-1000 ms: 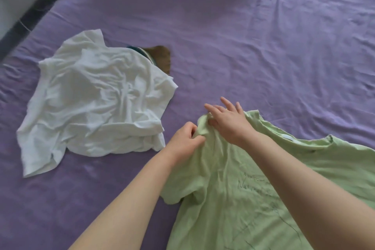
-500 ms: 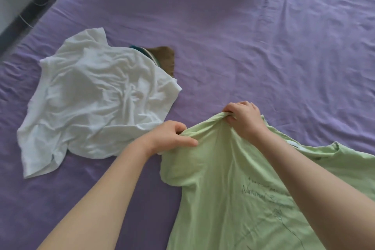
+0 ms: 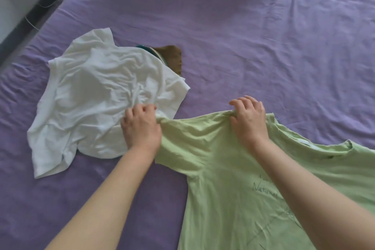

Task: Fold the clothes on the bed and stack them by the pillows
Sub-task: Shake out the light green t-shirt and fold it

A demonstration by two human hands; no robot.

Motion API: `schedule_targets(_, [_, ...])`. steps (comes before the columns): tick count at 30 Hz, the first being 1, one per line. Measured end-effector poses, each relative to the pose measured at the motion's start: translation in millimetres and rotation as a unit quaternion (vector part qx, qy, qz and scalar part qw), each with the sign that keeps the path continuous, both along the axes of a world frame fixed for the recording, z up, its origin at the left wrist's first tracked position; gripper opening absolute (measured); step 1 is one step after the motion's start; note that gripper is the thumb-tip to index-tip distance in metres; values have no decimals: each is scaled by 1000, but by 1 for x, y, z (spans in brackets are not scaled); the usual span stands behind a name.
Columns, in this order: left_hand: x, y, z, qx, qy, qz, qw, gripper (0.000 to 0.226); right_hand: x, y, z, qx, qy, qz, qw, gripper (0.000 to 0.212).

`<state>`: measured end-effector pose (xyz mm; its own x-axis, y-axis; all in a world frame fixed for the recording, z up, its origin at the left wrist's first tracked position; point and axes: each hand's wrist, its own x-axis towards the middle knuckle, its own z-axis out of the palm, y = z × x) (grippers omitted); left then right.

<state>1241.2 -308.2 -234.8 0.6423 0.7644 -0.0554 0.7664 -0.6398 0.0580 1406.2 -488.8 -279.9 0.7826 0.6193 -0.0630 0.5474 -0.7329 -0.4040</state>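
The green T-shirt (image 3: 233,168) is thin, soft matt cloth with dark printed lettering. Left of it, the white T-shirt (image 3: 97,95) is crumpled matt cloth, faintly sheer. Under both, the purple bedsheet (image 3: 263,57) is smooth, lightly wrinkled matt fabric.

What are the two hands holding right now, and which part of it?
Both hold the light green cotton T-shirt by its sleeve: the left hand grips the sleeve's end, the right hand pinches the upper edge nearer the shoulder.
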Motion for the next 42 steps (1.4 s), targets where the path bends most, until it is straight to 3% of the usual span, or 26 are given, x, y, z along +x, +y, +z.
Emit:
schedule_targets(2, [-2, -31, -10, 65, -125, -123, 982, 31, -22, -9, 0, 52, -45, -1, 998, 39])
schedule_targets(4, [0, -63, -23, 49, -182, -251, 949, 31, -44, -22, -7, 53, -78, 44, 995, 41])
schedule_targets(5, [1, -75, -32, 24, -158, -289, 944, 34, -53, -26, -11, 22, -60, 79, 995, 44])
schedule_targets(7, [2, -90, -48, -31, -18, -307, 951, 50, -61, -27, -19, -95, 3, 126, 988, 55])
schedule_targets(9, [-3, -85, -66, -74, 103, -287, 950, 67, -52, -22, -31, -183, 20, 132, 974, 66])
schedule_targets(12, [-6, -59, -83, -28, 149, -249, 956, 86, -38, -12, -41, -208, 17, 121, 970, 78])
schedule_targets(16, [6, -37, -79, -63, 209, -228, 949, 102, -41, -9, -37, -240, -3, 114, 964, 81])
schedule_targets(18, [3, -40, -70, -50, 186, -228, 954, 99, -57, -14, -31, -241, -25, 109, 964, 79])
schedule_targets(22, [-39, -68, -53, 22, -31, -241, 970, 62, -126, -57, -24, -178, -26, 120, 976, 69])
schedule_targets(23, [-52, -80, -52, 13, -52, -238, 970, 58, -145, -71, -24, -173, -18, 120, 977, 66])
schedule_targets(28, [-108, -146, -47, -93, -10, -242, 966, 67, -209, -124, -16, -212, 21, 46, 976, 65])
schedule_targets(31, [-137, -176, -44, -201, -60, -99, 973, 73, -238, -151, -9, -224, 53, 25, 973, 67])
schedule_targets(34, [-157, -199, -36, -343, -128, 68, 928, 76, -264, -171, -6, -233, 66, 103, 965, 64])
schedule_targets(36, [-165, -209, -32, -383, -138, 108, 907, 79, -264, -174, -6, -239, 63, 136, 959, 61])
schedule_targets(38, [-173, -214, -29, -403, -120, 110, 900, 73, -254, -172, -9, -253, 52, 121, 958, 61])
schedule_targets(40, [-183, -216, -29, -431, -93, 98, 892, 50, -247, -172, -13, -269, 72, 114, 954, 60])
schedule_targets(42, [-197, -218, -23, -437, -10, 61, 897, 39, -249, -173, -11, -267, 96, 103, 953, 61])
